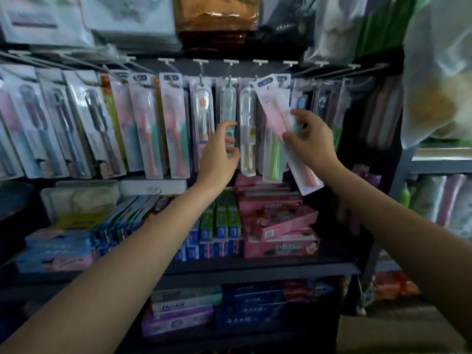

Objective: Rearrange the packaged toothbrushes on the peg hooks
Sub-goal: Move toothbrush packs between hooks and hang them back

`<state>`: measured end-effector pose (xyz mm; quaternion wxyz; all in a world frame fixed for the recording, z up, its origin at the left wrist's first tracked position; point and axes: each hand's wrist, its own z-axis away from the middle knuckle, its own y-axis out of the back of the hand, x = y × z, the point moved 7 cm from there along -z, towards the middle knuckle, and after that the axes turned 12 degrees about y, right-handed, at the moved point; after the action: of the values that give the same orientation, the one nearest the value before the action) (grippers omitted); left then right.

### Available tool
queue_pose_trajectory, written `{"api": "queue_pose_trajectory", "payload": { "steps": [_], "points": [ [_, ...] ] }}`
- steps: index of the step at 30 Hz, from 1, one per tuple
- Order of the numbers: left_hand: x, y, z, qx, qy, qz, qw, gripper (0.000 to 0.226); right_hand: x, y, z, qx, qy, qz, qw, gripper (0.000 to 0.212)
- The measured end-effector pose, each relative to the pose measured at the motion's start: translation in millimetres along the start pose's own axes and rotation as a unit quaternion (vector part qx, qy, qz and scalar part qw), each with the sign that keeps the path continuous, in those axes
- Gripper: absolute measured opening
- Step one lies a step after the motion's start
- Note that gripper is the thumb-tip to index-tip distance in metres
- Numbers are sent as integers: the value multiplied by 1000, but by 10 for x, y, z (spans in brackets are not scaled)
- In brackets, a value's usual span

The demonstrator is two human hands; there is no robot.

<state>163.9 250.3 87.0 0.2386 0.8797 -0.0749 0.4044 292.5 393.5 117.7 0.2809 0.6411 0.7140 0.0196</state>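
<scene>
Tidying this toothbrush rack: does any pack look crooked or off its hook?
Yes: the pink toothbrush pack in the right hand tilts left, off any hook, while neighbouring packs hang straight. The left hand holds nothing.

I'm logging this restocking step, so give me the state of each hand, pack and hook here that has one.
Right hand: grips the pink toothbrush pack.
Pink toothbrush pack: off its hook, tilted, held.
Left hand: fingers loosely curled, holding nothing, at the teal pack.
Teal pack: hanging upright on its hook.
Clear-tube packs: hanging on hooks.
Peg hooks: loaded with packs.
</scene>
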Motion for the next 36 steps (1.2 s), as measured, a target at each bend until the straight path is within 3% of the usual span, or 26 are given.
{"api": "queue_pose_trajectory", "payload": {
  "steps": [7,13,17,25,31,36],
  "points": [
    [-16,-200,-313,-22,-10,-10,1000,48,314,-54,-319,9,-32,-54,998,44],
    [-31,-668,-474,-83,15,30,996,57,318,-44,-294,-15,35,80,996,43],
    [-24,-881,-566,-82,22,58,995,59,351,-58,-356,-41,30,123,991,47],
    [-143,-759,-624,-75,-13,27,997,59,359,-409,-304,-23,-11,48,999,39],
    [-218,-617,-644,-86,-72,-6,994,57,517,-655,-88,-3,-40,32,999,64],
    [-42,-677,-661,-32,-118,15,992,61,640,-561,-11,18,-33,18,999,72]
  ]
}}
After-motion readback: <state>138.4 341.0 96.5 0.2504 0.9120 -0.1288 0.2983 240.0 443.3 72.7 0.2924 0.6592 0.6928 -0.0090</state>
